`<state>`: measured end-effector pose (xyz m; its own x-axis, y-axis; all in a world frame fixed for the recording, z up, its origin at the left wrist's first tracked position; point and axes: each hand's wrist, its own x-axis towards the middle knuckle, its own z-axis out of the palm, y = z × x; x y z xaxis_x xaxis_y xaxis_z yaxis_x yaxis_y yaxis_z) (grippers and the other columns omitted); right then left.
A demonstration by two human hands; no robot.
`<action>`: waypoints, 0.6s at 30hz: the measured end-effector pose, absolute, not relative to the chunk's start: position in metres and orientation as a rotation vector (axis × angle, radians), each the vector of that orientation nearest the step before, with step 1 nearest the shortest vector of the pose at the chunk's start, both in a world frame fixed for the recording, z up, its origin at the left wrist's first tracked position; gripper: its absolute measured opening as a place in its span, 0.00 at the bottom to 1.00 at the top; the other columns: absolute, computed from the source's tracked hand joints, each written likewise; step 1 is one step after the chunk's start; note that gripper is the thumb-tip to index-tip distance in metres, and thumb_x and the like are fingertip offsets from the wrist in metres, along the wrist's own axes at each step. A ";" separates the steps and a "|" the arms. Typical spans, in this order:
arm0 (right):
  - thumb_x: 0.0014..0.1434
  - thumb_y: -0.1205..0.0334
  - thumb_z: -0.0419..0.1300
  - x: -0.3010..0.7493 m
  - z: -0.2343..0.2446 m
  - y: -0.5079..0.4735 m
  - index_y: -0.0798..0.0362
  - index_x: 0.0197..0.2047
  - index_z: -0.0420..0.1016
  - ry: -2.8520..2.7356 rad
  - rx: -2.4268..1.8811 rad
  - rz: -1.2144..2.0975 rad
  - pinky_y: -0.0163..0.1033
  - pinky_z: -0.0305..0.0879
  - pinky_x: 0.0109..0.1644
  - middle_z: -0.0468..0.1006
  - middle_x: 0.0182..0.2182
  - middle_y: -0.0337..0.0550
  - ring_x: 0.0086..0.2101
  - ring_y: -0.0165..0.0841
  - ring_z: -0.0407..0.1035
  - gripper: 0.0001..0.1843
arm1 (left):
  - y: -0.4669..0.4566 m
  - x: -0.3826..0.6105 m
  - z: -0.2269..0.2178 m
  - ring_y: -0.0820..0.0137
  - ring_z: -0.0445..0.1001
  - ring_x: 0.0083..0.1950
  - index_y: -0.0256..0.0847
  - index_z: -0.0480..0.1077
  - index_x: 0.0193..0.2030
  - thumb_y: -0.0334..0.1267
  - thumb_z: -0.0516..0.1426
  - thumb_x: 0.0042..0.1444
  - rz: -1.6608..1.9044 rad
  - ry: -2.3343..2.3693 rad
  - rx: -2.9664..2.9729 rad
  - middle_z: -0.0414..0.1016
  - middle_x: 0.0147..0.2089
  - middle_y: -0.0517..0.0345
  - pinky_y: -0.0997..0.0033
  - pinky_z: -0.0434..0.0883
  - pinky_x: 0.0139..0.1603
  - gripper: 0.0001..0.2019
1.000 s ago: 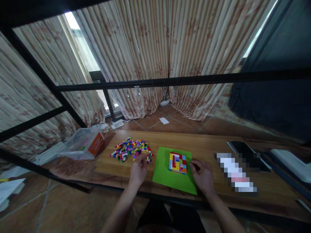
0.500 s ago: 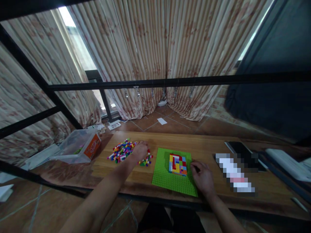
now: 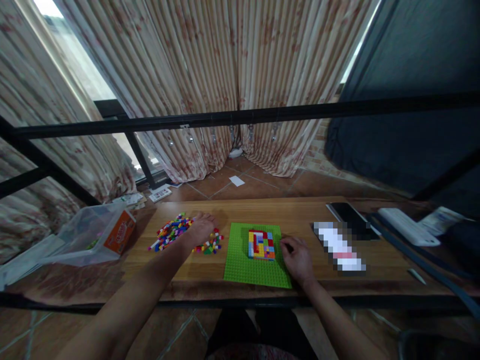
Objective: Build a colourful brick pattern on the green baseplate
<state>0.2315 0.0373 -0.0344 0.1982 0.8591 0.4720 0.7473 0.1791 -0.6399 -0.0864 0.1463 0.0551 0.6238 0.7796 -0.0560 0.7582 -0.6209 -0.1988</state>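
Observation:
My left hand [image 3: 203,226] reaches over a heap of small coloured building bricks [image 3: 173,229], its fingers stretched out and pointing down at the far right side of the heap. Part of the heap is hidden under the hand and forearm. On the wooden table lies a green baseplate [image 3: 235,267]. A low rectangular build of red, yellow, blue and orange bricks [image 3: 261,245] stands on it. By the baseplate's right edge rests my right hand [image 3: 297,257], its fingers curled towards the thumb. Whether a brick is between those fingertips cannot be seen.
A clear plastic box [image 3: 90,235] with an orange label stands at the left. To the right lie a blurred-out phone-like object [image 3: 339,247], a dark tablet [image 3: 352,220], a white device [image 3: 407,226] and a pen [image 3: 417,276]. A black metal rail [image 3: 232,117] crosses behind the table.
The camera view has turned to the right and tipped down a little, so everything appears further left. Both hands stay in about the same places, left at the heap, right beside the baseplate.

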 end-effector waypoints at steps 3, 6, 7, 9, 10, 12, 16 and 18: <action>0.55 0.61 0.53 0.231 -0.034 0.037 0.52 0.31 0.75 -1.564 -1.576 0.170 0.44 0.62 0.45 0.77 0.32 0.46 0.37 0.39 0.68 0.10 | 0.144 -0.085 0.057 0.62 0.73 0.46 0.37 0.71 0.39 0.28 0.53 0.54 0.102 -1.385 -2.702 0.77 0.40 0.47 0.61 0.62 0.53 0.08; 0.56 0.61 0.53 0.231 -0.033 0.037 0.52 0.31 0.75 -1.565 -1.569 0.183 0.44 0.62 0.45 0.77 0.32 0.46 0.37 0.39 0.68 0.10 | 0.136 -0.071 0.060 0.67 0.75 0.41 0.38 0.69 0.42 0.31 0.51 0.58 -0.175 -1.569 -2.801 0.78 0.38 0.51 0.67 0.66 0.48 0.08; 0.56 0.62 0.53 0.231 -0.032 0.037 0.52 0.31 0.75 -1.565 -1.567 0.183 0.45 0.62 0.46 0.77 0.33 0.46 0.38 0.39 0.68 0.10 | 0.132 -0.063 0.061 0.69 0.75 0.40 0.39 0.69 0.43 0.32 0.50 0.59 -0.329 -1.632 -2.885 0.78 0.38 0.53 0.69 0.67 0.45 0.09; 0.56 0.62 0.53 0.230 -0.031 0.037 0.52 0.31 0.75 -1.569 -1.564 0.180 0.45 0.62 0.46 0.78 0.34 0.46 0.38 0.39 0.68 0.10 | 0.124 -0.043 0.064 0.72 0.76 0.39 0.40 0.69 0.43 0.32 0.50 0.60 -0.685 -1.687 -3.100 0.79 0.39 0.57 0.73 0.69 0.42 0.09; 0.56 0.62 0.53 0.230 -0.031 0.036 0.52 0.31 0.75 -1.570 -1.563 0.179 0.45 0.62 0.46 0.78 0.34 0.46 0.38 0.39 0.68 0.10 | 0.120 -0.031 0.064 0.73 0.76 0.40 0.40 0.69 0.44 0.31 0.50 0.59 -0.821 -1.659 -3.189 0.79 0.40 0.58 0.74 0.69 0.42 0.09; 0.55 0.63 0.53 0.230 -0.030 0.036 0.52 0.31 0.75 -1.565 -1.568 0.180 0.45 0.62 0.46 0.78 0.33 0.46 0.38 0.39 0.68 0.09 | 0.112 -0.009 0.066 0.73 0.76 0.41 0.41 0.71 0.44 0.29 0.51 0.57 -0.914 -1.571 -3.295 0.79 0.41 0.59 0.75 0.70 0.43 0.11; 0.55 0.64 0.52 0.229 -0.029 0.037 0.52 0.31 0.74 -1.557 -1.583 0.198 0.43 0.62 0.45 0.77 0.32 0.46 0.37 0.38 0.67 0.09 | 0.101 0.024 0.065 0.70 0.76 0.41 0.44 0.74 0.42 0.31 0.51 0.58 -0.652 -1.475 -3.205 0.79 0.40 0.60 0.71 0.70 0.46 0.11; 0.55 0.65 0.53 0.229 -0.030 0.037 0.52 0.30 0.74 -1.560 -1.587 0.194 0.43 0.62 0.45 0.77 0.32 0.46 0.38 0.38 0.67 0.09 | 0.098 0.033 0.062 0.69 0.75 0.42 0.45 0.75 0.42 0.33 0.51 0.59 -0.568 -1.446 -3.104 0.79 0.40 0.59 0.69 0.69 0.48 0.11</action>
